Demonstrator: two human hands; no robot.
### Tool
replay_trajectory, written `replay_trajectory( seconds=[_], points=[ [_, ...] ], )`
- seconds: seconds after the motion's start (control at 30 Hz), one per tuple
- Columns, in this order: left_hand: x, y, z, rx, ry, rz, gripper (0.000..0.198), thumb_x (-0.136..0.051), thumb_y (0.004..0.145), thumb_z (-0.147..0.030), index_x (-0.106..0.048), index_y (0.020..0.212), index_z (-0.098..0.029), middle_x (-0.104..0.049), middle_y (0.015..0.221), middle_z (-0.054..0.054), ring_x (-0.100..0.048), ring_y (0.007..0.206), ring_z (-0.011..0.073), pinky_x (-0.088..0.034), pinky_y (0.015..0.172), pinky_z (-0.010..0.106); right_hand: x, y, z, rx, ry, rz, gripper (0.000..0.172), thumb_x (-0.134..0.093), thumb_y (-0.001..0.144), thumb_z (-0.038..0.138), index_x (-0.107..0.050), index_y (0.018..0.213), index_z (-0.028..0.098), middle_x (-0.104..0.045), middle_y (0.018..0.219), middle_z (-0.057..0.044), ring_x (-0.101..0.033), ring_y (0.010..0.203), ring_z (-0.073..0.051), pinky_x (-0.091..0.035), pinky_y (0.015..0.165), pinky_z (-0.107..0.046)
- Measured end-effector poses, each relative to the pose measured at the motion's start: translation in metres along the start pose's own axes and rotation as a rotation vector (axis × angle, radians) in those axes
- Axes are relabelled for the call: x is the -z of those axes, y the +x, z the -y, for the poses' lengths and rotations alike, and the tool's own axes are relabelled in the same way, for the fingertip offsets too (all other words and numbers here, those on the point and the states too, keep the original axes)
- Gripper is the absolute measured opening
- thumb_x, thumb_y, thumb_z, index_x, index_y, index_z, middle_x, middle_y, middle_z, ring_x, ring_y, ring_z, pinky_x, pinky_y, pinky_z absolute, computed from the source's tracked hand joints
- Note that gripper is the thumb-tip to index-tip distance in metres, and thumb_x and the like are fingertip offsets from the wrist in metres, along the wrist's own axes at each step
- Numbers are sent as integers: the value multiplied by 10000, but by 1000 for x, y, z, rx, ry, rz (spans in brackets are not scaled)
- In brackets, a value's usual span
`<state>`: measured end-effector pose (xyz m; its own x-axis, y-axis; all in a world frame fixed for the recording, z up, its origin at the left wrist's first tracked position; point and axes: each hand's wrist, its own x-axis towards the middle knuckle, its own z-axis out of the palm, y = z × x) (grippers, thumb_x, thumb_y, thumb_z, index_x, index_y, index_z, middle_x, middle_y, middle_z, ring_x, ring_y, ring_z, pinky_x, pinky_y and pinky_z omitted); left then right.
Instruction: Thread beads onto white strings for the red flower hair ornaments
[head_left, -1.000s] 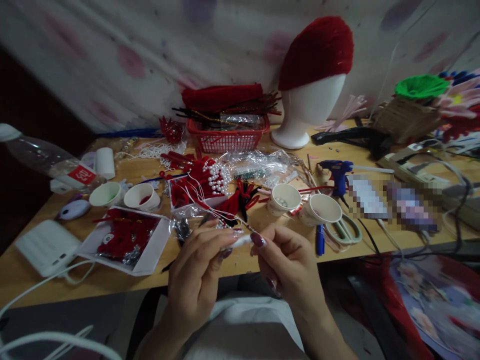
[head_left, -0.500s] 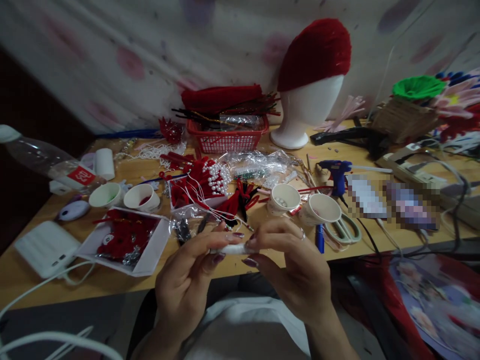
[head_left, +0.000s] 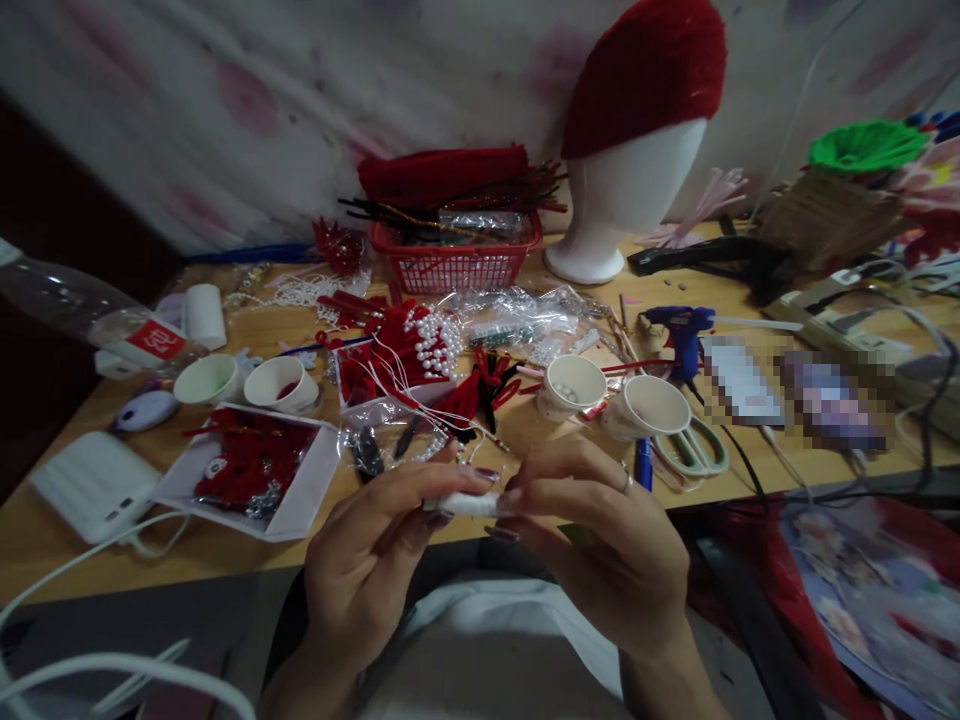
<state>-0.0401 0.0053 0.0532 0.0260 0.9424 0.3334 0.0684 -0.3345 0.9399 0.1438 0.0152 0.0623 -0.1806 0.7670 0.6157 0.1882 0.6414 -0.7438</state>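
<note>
A small white roll (head_left: 471, 503), perhaps a spool of thread, is pinched between both hands in front of my body, above the table's front edge. My left hand (head_left: 367, 550) grips its left end between thumb and fingers. On its right end close the thumb and fingertips of my right hand (head_left: 600, 540), which wears a ring. My fingers cover both ends of the roll. Just beyond the hands lie a string of white pearl beads (head_left: 436, 345), red fuzzy pieces (head_left: 390, 345) and clear plastic wrapping (head_left: 525, 315).
Paper cups (head_left: 574, 385) with beads stand behind my hands. To the right are scissors (head_left: 694, 450) and a blue glue gun (head_left: 682, 335). A white box (head_left: 300, 500) of red pieces sits left. Behind stand a red basket (head_left: 457, 265) and a foam head (head_left: 634, 190) with a red cap.
The view has shifted slightly. Both hands keep hold of the white roll, and my right hand has turned a little, its knuckles further right.
</note>
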Motion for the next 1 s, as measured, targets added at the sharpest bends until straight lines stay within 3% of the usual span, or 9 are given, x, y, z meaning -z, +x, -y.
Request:
replay_trajectory(
  seconds=[0.1, 0.2, 0.33, 0.5, 0.6, 0.7, 1.0],
  points=[
    [-8, 1, -1, 122, -157, -57, 155, -659, 926, -342, -775, 1015, -290, -803, 906, 26, -756, 901, 203, -614, 876, 315, -1, -3, 0, -10, 40, -16, 239, -730, 867, 92, -663, 1018, 263, -665, 866, -15, -642, 764, -180, -518, 678, -327],
    [-14, 5, 3, 103, -280, -46, 147, -656, 931, -325, -770, 1020, -301, -785, 920, 24, -742, 898, 180, -606, 849, 272, -2, -5, 1, -25, 40, -2, 262, -739, 875, 121, -643, 1080, 255, -689, 885, -20, -647, 787, -184, -516, 699, -330],
    [-15, 11, 8, 53, -269, -28, 120, -690, 907, -303, -787, 974, -325, -736, 954, 18, -697, 899, 154, -587, 800, 224, -3, -4, 1, -37, 12, -3, 235, -746, 869, 121, -668, 1051, 246, -715, 865, -16, -673, 778, -184, -525, 703, -326],
    [-14, 13, 11, 133, -246, -57, 169, -699, 887, -392, -801, 996, -312, -706, 879, 39, -672, 771, 153, -588, 667, 215, -4, -7, -1, -79, 130, -3, 158, -767, 859, 154, -638, 891, 239, -688, 822, 1, -666, 761, -175, -509, 706, -324],
    [-15, 14, 12, 192, -355, -12, 192, -686, 898, -386, -793, 1049, -334, -718, 879, 32, -672, 728, 136, -586, 658, 207, -4, -11, -1, -151, 244, 42, 32, -684, 942, 249, -658, 954, 236, -691, 849, -17, -657, 802, -181, -509, 743, -340],
    [-17, 16, 11, 242, -417, 21, 200, -702, 885, -381, -796, 1052, -323, -718, 894, 40, -665, 728, 140, -581, 665, 221, -4, -12, -1, -199, 277, 10, 64, -644, 968, 227, -675, 1022, 241, -706, 887, -23, -662, 838, -177, -518, 765, -330],
    [-14, 13, 6, 221, -381, 108, 193, -652, 925, -341, -780, 1067, -311, -686, 965, 45, -625, 835, 178, -522, 784, 298, -6, -9, -6, -137, 249, 9, 23, -674, 944, 163, -677, 947, 185, -682, 855, -8, -635, 818, -136, -491, 755, -270]
  ],
)
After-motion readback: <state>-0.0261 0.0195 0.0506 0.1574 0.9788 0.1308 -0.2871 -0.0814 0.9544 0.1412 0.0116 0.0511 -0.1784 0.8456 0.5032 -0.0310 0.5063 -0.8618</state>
